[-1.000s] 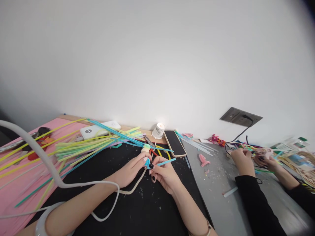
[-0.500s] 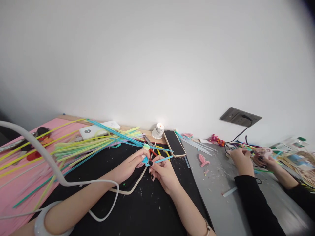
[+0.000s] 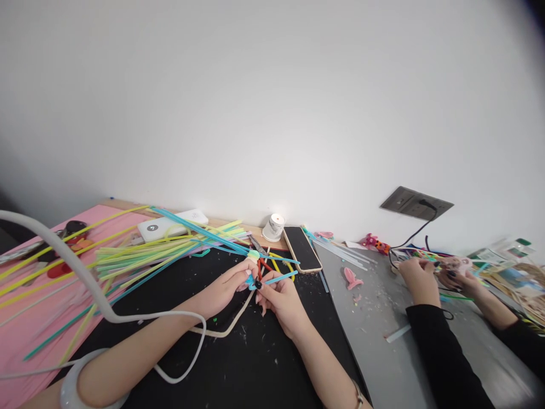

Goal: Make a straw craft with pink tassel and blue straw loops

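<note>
Both hands meet over the black mat around a small piece of bent blue pipe cleaner [image 3: 281, 277]. My left hand [image 3: 232, 284] is closed on its looped part, with a pale green and yellow tuft [image 3: 253, 255] just above the fingertips. With thumb and finger pinched, my right hand [image 3: 281, 301] grips the same blue stem close to the loop. One straight end sticks out to the right past the right fingers. Fingers hide most of the loop. Behind the hands lie red-handled pliers [image 3: 258, 245], partly covered.
Pastel pipe cleaners [image 3: 140, 255] spread to the left over pink sheet [image 3: 25, 335]. A white power bank [image 3: 168, 224], paper cup [image 3: 273, 227] and phone [image 3: 302, 249] stand along the wall. A white cable [image 3: 106, 309] crosses my left arm. At right, a co-worker's hands [image 3: 419, 281] work.
My right hand has shifted slightly left and closer to the left fingertips, with the blue stem's end moving along. My left hand stays nearly in place.
</note>
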Tool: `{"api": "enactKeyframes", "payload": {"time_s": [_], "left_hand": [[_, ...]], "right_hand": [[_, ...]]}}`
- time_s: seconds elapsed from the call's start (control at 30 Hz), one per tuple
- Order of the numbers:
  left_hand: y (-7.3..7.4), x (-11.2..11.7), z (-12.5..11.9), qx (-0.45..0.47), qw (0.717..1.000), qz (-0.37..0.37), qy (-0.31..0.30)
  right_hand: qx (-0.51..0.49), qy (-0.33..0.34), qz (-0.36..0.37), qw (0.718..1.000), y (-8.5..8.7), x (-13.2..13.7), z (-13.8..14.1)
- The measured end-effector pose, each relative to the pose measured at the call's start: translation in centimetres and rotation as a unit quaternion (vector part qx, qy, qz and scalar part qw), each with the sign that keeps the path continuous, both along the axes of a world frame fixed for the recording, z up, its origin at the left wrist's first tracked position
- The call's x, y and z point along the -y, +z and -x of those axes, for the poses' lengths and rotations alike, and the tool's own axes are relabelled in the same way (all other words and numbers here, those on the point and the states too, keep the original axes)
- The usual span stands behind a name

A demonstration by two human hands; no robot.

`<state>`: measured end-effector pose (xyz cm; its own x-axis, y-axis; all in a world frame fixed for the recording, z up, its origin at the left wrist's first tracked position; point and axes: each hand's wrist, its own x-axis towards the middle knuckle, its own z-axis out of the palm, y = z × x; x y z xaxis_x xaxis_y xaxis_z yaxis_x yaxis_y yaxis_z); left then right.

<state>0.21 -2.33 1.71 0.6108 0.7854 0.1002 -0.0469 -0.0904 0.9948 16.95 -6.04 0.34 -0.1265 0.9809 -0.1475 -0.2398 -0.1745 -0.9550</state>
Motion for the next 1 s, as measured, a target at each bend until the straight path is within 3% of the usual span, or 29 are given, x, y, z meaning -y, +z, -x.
{"api": "enactKeyframes", "payload": {"time_s": [0.27, 0.67, 0.87, 1.0], "left_hand": [[0.04, 0.18, -0.39, 0.020, 0.999, 0.027, 0.043], [-0.62, -0.52, 0.44, -0.010, 0.998, 0.005, -0.060], [-0.58, -0.38, 0.11, -0.081, 0.994, -0.072, -0.015], [-0.65, -0.36, -0.03, -0.068, 0.991, -0.101, 0.049]], "right_hand": [[-0.055, -0.033, -0.013, 0.998, 0.55, -0.07, -0.37], [-0.079, 0.010, -0.009, 0.997, 0.40, -0.36, -0.81], [-0.072, 0.018, -0.007, 0.997, 0.40, -0.51, -0.78], [-0.098, -0.039, -0.019, 0.994, 0.47, -0.79, -0.96]]}}
